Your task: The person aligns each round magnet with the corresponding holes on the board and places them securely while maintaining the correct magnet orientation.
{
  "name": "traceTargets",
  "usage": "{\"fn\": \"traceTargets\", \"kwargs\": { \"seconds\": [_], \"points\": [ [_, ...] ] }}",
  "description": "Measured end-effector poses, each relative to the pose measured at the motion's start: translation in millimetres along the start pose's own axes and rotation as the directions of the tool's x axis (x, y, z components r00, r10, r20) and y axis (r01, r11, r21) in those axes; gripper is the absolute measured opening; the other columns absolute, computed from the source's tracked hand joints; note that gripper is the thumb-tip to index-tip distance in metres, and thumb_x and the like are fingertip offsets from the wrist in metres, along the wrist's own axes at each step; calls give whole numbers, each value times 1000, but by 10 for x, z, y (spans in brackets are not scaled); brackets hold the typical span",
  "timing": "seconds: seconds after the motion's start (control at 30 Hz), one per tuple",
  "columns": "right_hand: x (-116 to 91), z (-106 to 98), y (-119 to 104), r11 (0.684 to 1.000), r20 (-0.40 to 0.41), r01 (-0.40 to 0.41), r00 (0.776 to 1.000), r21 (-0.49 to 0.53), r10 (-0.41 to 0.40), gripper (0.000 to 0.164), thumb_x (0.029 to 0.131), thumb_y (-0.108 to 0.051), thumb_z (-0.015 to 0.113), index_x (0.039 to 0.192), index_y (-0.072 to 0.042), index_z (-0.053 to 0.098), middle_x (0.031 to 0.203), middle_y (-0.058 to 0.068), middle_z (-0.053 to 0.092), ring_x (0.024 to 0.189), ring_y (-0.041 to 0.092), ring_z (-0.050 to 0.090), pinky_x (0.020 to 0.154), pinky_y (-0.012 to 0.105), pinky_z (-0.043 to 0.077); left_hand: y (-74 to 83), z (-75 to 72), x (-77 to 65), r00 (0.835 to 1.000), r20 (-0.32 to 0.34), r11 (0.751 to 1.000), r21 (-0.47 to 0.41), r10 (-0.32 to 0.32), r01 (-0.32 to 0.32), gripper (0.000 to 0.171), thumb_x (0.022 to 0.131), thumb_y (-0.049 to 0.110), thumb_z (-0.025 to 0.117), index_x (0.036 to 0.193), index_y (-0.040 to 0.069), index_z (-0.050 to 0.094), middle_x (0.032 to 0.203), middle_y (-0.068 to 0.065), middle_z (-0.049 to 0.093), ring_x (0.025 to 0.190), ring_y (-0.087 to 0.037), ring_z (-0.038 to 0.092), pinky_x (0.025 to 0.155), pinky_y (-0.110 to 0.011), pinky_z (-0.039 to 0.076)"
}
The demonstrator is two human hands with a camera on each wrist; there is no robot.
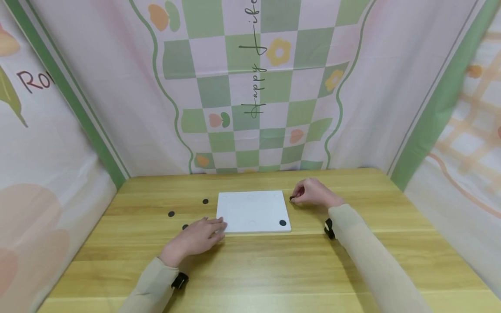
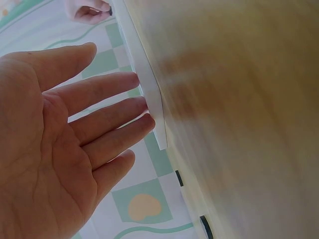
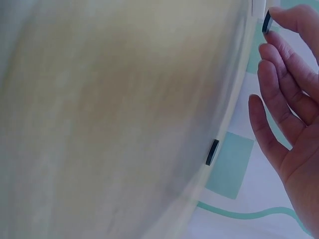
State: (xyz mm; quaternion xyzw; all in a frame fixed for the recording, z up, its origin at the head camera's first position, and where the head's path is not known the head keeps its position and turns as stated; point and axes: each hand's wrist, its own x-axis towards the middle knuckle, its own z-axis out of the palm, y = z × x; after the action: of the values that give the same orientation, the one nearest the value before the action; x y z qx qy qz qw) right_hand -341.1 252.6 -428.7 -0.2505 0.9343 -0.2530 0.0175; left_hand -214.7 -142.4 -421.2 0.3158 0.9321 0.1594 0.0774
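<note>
The white board is lying flat on the wood-grain worktop, its long axis running left to right and its near edge facing the person. Faint circles are showing on its top; one black disc is sitting at the near right corner.

The left hand is extending its fingers, slightly spread, and touching the board's left edge near the near corner; it is gripping nothing. The right hand is pinching a second disc between thumb and forefinger, just beside the board's right edge. That disc is presenting its rim to the right wrist view, its face lying roughly parallel to the worktop.

Three discs are lying left of the board, one partly hidden by the left hand. Another disc is lying flat in the right wrist view. A green-and-white checked curtain is hanging behind the worktop; patterned side curtains are flanking it.
</note>
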Motion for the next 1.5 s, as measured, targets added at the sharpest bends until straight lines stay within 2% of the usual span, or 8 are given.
{"fn": "traceTargets", "kwargs": {
  "seconds": [0.23, 1.5],
  "points": [
    [31, 14, -19, 1000, -4, -22, 1000, 6, 22, 11, 75, -23, 80, 79, -16, 72, 75, -6, 69, 68, 6, 62, 65, 21, 54, 13, -13, -5, 1000, 5, 1000, -3, -1, 1, 42, 101, 30, 45, 136, 7, 52, 145, -14, 44, 134, -30, 43, 115, -51, 26],
    [159, 86, -54, 1000, -17, -2, 1000, -2, 2, 10, 77, -22, 79, 82, -16, 73, 78, -5, 69, 71, 7, 62, 68, 23, 55, 20, -16, -26, 1000, -1, 1000, -12, 6, -6, 42, 101, 29, 46, 135, 5, 52, 144, -15, 44, 134, -31, 43, 115, -52, 26]
  ]
}}
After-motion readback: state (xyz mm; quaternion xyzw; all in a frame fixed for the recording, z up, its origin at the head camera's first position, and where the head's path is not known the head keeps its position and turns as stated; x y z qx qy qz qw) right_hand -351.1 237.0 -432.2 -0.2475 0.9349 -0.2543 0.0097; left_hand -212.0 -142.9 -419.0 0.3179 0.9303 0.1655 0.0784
